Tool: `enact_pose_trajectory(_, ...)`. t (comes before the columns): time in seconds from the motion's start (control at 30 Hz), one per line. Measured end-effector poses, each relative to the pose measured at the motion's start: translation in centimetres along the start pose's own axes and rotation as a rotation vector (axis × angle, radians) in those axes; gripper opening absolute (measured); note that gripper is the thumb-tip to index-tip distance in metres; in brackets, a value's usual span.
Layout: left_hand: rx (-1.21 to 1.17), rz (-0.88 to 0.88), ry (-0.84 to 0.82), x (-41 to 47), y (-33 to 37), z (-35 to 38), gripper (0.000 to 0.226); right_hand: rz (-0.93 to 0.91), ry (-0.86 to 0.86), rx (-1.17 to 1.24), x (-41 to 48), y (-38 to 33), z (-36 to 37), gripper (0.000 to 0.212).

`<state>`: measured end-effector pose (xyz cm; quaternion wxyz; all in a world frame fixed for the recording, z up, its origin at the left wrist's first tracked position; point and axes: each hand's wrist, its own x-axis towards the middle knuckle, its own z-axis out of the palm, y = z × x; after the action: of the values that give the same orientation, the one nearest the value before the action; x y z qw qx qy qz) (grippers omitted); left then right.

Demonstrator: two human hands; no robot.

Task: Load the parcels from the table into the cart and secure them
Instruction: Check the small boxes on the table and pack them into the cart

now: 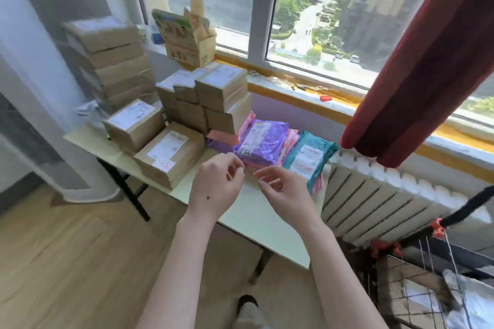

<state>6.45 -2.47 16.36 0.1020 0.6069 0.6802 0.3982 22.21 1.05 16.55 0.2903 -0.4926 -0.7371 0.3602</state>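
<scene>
Brown cardboard parcels are stacked on the pale table (256, 224): a tall stack (112, 61) at the back left, a lower block (213, 99) in the middle, two labelled boxes (168, 152) at the front left. Soft mailer bags lie to their right, a purple one (264, 141) on top and a teal one (307, 160) beside it. My left hand (216, 184) and my right hand (283, 189) hover over the table just short of the purple bag, fingers loosely curled, holding nothing. The wire cart (417, 286) stands at the lower right with a grey bag inside.
A white radiator (387, 203) runs under the window behind the cart. A red curtain (417, 75) hangs at the right. An open printed carton (189, 37) sits on the windowsill. Wooden floor (66, 262) lies left of the table.
</scene>
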Motion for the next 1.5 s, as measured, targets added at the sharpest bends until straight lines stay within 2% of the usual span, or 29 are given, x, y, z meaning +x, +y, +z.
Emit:
enact_pose_trajectory(0.3,0.047,-0.33,0.16,4.6,-9.5,-4.5,0.013,-0.132,-0.21,0.013,10.1,-2.1,7.5,0.018)
enact_pose_trajectory(0.47,0.069,-0.467,0.195,5.9,-13.6,-5.7,0.011,-0.14,-0.339,0.014,14.0,-2.2,12.2,0.016)
enact_pose_trajectory(0.57,0.077,-0.518,0.174,6.5,-16.7,-5.9,0.01,-0.124,-0.342,0.014,15.7,-2.3,15.1,0.024)
enact_pose_trajectory(0.67,0.102,-0.556,0.15,7.5,-20.7,-6.1,0.01,-0.039,-0.32,0.003,17.0,-2.3,17.9,0.03)
enact_pose_trajectory(0.77,0.095,-0.665,0.108,8.4,-25.1,-5.5,0.001,0.087,-0.288,0.049,18.3,-1.9,20.5,0.033)
enact_pose_trajectory(0.8,0.082,-0.702,0.084,8.7,-26.6,-5.2,0.006,0.142,-0.263,0.072,18.7,-1.7,21.3,0.034)
enact_pose_trajectory(0.93,0.053,-0.756,-0.099,9.6,-31.6,-4.9,0.048,0.42,-0.105,0.211,20.0,-0.6,24.5,0.042)
enact_pose_trajectory(1.1,0.019,-0.768,-0.35,11.0,-35.8,-4.6,0.06,0.689,-0.108,0.29,20.2,1.4,29.5,0.06)
enact_pose_trajectory(1.2,-0.01,-0.751,-0.442,11.6,-37.2,-4.1,0.057,0.742,-0.12,0.331,20.0,1.6,32.1,0.051)
enact_pose_trajectory(1.3,-0.049,-0.718,-0.493,11.7,-37.8,-3.8,0.051,0.781,-0.036,0.383,19.6,1.4,33.7,0.043)
enact_pose_trajectory(1.5,-0.203,-0.735,-0.477,11.5,-37.8,-3.6,0.049,0.912,-0.028,0.448,18.5,2.0,34.4,0.031)
